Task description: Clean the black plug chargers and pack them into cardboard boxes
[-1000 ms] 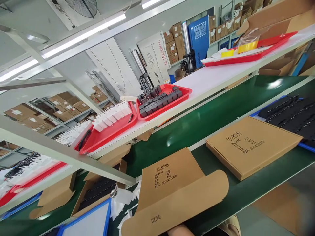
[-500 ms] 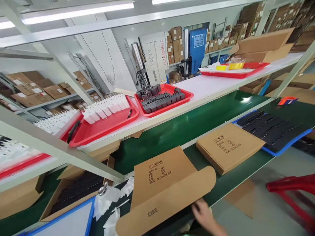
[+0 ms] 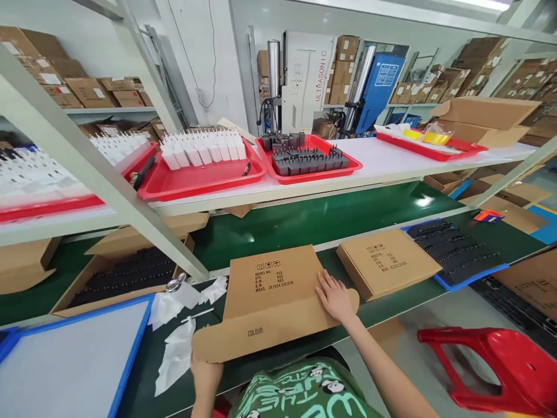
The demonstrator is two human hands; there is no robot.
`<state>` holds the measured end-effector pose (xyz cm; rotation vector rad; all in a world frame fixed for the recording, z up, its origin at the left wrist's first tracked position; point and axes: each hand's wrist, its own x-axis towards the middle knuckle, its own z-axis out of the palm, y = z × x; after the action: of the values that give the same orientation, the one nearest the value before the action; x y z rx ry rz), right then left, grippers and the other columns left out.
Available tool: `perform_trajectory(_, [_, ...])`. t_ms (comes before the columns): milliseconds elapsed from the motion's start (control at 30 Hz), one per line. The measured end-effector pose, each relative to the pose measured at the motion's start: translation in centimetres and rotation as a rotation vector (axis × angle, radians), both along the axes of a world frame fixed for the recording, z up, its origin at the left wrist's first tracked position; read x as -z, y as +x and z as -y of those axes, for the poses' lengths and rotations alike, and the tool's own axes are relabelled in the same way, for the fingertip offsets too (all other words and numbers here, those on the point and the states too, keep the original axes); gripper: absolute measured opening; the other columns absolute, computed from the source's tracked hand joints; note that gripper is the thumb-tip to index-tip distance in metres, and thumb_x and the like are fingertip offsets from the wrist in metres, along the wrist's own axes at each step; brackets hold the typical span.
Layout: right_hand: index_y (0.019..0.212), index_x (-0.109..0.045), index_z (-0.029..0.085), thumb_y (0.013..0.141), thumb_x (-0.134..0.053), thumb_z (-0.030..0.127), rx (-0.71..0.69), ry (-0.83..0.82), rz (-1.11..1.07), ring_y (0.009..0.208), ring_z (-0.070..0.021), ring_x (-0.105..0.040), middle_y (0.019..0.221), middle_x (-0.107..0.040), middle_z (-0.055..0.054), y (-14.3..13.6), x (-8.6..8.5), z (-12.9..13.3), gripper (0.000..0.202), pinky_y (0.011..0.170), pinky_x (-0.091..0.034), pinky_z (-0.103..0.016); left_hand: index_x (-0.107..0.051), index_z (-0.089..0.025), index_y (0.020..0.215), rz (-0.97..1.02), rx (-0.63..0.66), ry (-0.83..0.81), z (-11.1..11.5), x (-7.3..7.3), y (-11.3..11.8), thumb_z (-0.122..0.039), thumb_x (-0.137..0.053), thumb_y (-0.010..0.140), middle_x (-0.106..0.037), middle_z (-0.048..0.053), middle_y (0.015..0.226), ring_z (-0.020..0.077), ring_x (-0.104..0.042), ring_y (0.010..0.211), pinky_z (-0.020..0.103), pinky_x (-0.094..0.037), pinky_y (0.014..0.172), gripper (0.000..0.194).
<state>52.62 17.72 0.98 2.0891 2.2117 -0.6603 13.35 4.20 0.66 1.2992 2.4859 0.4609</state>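
Observation:
A brown cardboard box (image 3: 272, 284) lies in front of me on the dark green bench, its front flap sticking out towards me with "COLOUR:" printed on it. My right hand (image 3: 335, 297) rests with fingers spread on the right part of the lid and flap. At the flap's left end is my left hand (image 3: 205, 371); its fingers are mostly hidden under the cardboard. A second, closed cardboard box (image 3: 387, 261) sits just to the right. Torn white sheets (image 3: 176, 351) lie left of the first box.
A blue-edged white board (image 3: 78, 354) is at the lower left, with an open carton (image 3: 69, 302) of black parts behind. Red trays (image 3: 195, 180) stand on the shelf above. A blue-edged tray (image 3: 465, 278) lies right; a red stool (image 3: 500, 360) stands below.
My right hand has moved from the flap's lower edge up onto the box. My left hand has come into view at the flap's left end. The view has tilted and shifted.

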Motion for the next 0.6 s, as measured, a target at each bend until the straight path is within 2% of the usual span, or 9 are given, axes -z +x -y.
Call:
perform_trajectory(100, [0.156,-0.038,0.024,0.105,-0.045,0.048,-0.026,-0.032,0.054,0.145,-0.0283,-0.043,0.164,-0.034,-0.012,0.5,-0.6,0.2,0.056,0.122,-0.033,-0.055,-0.063,-0.015,0.115,-0.043,-0.198,0.044,3.1,-1.7,-2.0,-0.035,-0.058,0.101,-0.066,0.007,0.108,0.0209,-0.067,0.096,0.040,-0.058,0.085,0.025])
perform_trajectory(167, [0.157,-0.036,0.025,0.106,-0.043,0.048,-0.039,-0.054,0.078,0.139,-0.0268,-0.050,0.164,-0.034,-0.012,0.7,-1.0,0.1,0.057,0.119,-0.037,-0.054,-0.060,-0.015,0.121,-0.060,-0.218,0.116,2.8,-3.2,-2.6,-0.036,-0.050,0.104,-0.065,0.010,0.114,0.0242,-0.065,0.105,0.045,-0.056,0.090,0.029])
perform_trajectory(200, [0.158,-0.035,0.025,0.106,-0.042,0.049,-0.041,-0.066,0.089,0.134,-0.0261,-0.054,0.164,-0.034,-0.013,0.7,-1.2,0.0,0.057,0.118,-0.039,-0.053,-0.058,-0.014,0.125,-0.053,-0.172,0.158,2.1,-3.8,-2.4,-0.036,-0.047,0.105,-0.063,0.013,0.122,0.0270,-0.063,0.113,0.049,-0.054,0.096,0.032])
perform_trajectory(233, [0.158,-0.034,0.026,0.107,-0.041,0.049,-0.041,-0.079,0.101,0.130,-0.0255,-0.058,0.164,-0.034,-0.013,0.7,-1.3,-0.1,0.057,0.116,-0.042,-0.053,-0.055,-0.014,0.129,-0.028,-0.080,0.198,1.0,-4.2,-1.7,-0.037,-0.045,0.105,-0.059,0.015,0.131,0.0292,-0.058,0.124,0.052,-0.050,0.102,0.035])
perform_trajectory(300, [0.159,-0.032,0.026,0.107,-0.040,0.050,-0.041,-0.101,0.119,0.126,-0.0250,-0.060,0.163,-0.035,-0.014,0.5,-1.5,-0.2,0.058,0.113,-0.044,-0.052,-0.059,-0.015,0.125,0.075,0.203,0.238,-1.1,-4.6,1.2,-0.040,-0.050,0.103,-0.058,0.015,0.137,0.0299,-0.052,0.132,0.055,-0.043,0.111,0.035])
perform_trajectory(367, [0.159,-0.032,0.025,0.107,-0.040,0.050,-0.047,-0.113,0.125,0.127,-0.0254,-0.059,0.163,-0.035,-0.014,0.4,-1.8,-0.2,0.058,0.113,-0.045,-0.052,-0.066,-0.016,0.113,0.221,0.534,0.214,-2.5,-4.2,5.8,-0.041,-0.054,0.102,-0.066,0.011,0.124,0.0261,-0.060,0.121,0.052,-0.047,0.107,0.030])
perform_trajectory(467, [0.158,-0.033,0.024,0.107,-0.041,0.048,-0.061,-0.121,0.114,0.132,-0.0263,-0.056,0.163,-0.036,-0.014,0.2,-2.2,-0.4,0.057,0.113,-0.045,-0.052,-0.069,-0.017,0.101,0.455,1.051,0.113,-3.1,-2.7,13.5,-0.042,-0.062,0.098,-0.071,0.006,0.106,0.0175,-0.068,0.095,0.039,-0.058,0.089,0.027])
perform_trajectory(533, [0.157,-0.035,0.024,0.106,-0.043,0.048,-0.061,-0.128,0.106,0.132,-0.0264,-0.056,0.161,-0.038,-0.014,0.2,-2.5,-0.6,0.057,0.113,-0.046,-0.053,-0.068,-0.018,0.113,0.523,1.238,0.050,-3.5,-1.4,17.5,-0.039,-0.061,0.099,-0.070,0.008,0.118,0.0193,-0.068,0.104,0.040,-0.058,0.091,0.026])
perform_trajectory(600, [0.156,-0.037,0.024,0.106,-0.043,0.047,-0.053,-0.143,0.097,0.130,-0.0263,-0.058,0.160,-0.040,-0.014,0.3,-2.9,-1.0,0.055,0.112,-0.047,-0.053,-0.062,-0.018,0.129,0.516,1.295,0.002,-4.1,-0.2,20.3,-0.038,-0.059,0.101,-0.063,0.012,0.134,0.0244,-0.064,0.117,0.047,-0.056,0.099,0.035])
